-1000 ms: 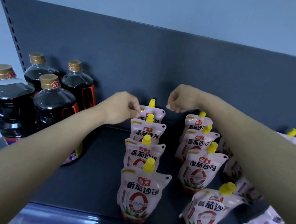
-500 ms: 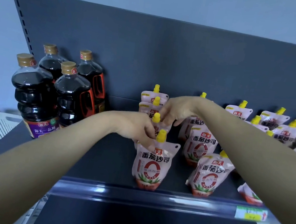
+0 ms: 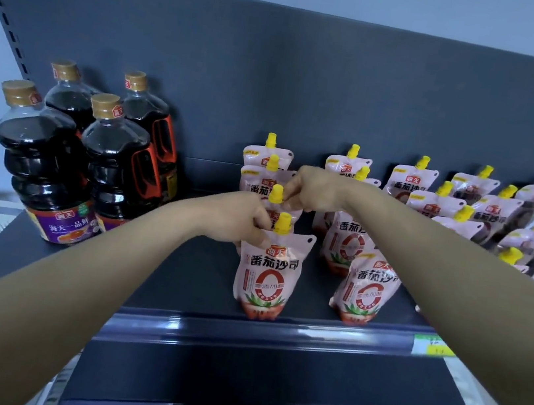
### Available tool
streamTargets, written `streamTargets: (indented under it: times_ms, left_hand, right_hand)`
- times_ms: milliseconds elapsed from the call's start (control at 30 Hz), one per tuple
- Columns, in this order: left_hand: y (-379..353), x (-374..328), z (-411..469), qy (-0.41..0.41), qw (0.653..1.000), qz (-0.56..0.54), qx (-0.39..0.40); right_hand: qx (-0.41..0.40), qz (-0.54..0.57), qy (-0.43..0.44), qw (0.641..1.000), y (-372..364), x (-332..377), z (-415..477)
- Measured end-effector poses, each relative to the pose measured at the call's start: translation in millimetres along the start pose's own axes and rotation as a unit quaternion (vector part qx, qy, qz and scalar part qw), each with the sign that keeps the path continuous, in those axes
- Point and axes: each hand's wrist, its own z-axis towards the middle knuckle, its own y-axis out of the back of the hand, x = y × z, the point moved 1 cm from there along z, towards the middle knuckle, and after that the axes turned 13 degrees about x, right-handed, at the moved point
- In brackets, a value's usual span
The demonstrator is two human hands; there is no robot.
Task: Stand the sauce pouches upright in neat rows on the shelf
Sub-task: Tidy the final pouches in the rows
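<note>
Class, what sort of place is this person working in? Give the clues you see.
Probably a shop or supermarket: a dark metal shelf carrying a price tag, rows of identical sauce pouches, and matching dark sauce bottles beside them.

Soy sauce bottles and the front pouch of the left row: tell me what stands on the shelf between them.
Head view: nothing stands there. Bare dark shelf, with only the forearm of the left hand crossing above it.
</note>
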Motion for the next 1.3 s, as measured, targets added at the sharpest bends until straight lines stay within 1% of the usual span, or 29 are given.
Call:
streamTargets:
  times_ms: [67,133,233,300,333,467,600,700,867,933,1033,1100,1233,1300]
  left_hand:
    - [5,-6,-6,-0.004,0.999,0.036,-0.025]
    - [13,-17,-12,-0.016,0.995,0.042,-0.085]
    - [20,-37,-13,-0.053,0.979,-0.039,-0.195]
    - [15,-55,-3,-0.073,0.971,-0.086,-0.212]
    - [10,-65,4,-0.076,0.973,-0.089,-0.201]
    - [-18,-100,39,-0.065,0.991,-0.056,-0.105]
    - [-43,-112,67,-0.039,0.997,-0.002,-0.064]
    - [-54,-109,79,-0.026,0.998,0.005,-0.064]
    - [-57,-102,87,0.01,0.996,-0.058,-0.074]
    - [-59,-104,87,0.012,0.994,-0.072,-0.083]
    - [-61,-104,81,0.02,0.992,-0.093,-0.084]
    - [-63,-99,76,0.036,0.993,-0.086,-0.075]
    - [-80,-87,78,0.083,0.993,-0.063,-0.054]
    - [-92,-84,84,0.093,0.993,-0.057,-0.05]
  right_hand:
    - [-0.013,0.028,0.012,0.999,8,-5,-8]
    - [-0.049,0.062,0.008,0.997,20,-16,-20]
    - [-0.116,0.048,-0.014,0.992,38,-42,-38]
    - [-0.13,0.041,-0.034,0.99,44,-61,-48]
    - [-0.122,0.036,-0.046,0.991,44,-70,-52]
    - [-0.058,0.01,-0.085,0.995,38,-105,-58]
    - [-0.032,0.014,-0.071,0.997,26,-128,-50]
    - [-0.021,-0.01,-0.041,0.999,19,-136,-44]
    - [0.003,-0.054,-0.015,0.998,22,-141,-40]
    - [0.006,-0.077,-0.01,0.997,23,-140,-42]
    - [0.005,-0.098,-0.011,0.995,27,-135,-51]
    - [-0.01,-0.119,-0.015,0.993,33,-130,-61]
    - [-0.105,-0.117,0.009,0.988,46,-117,-85]
    - [-0.107,-0.085,0.046,0.99,46,-114,-96]
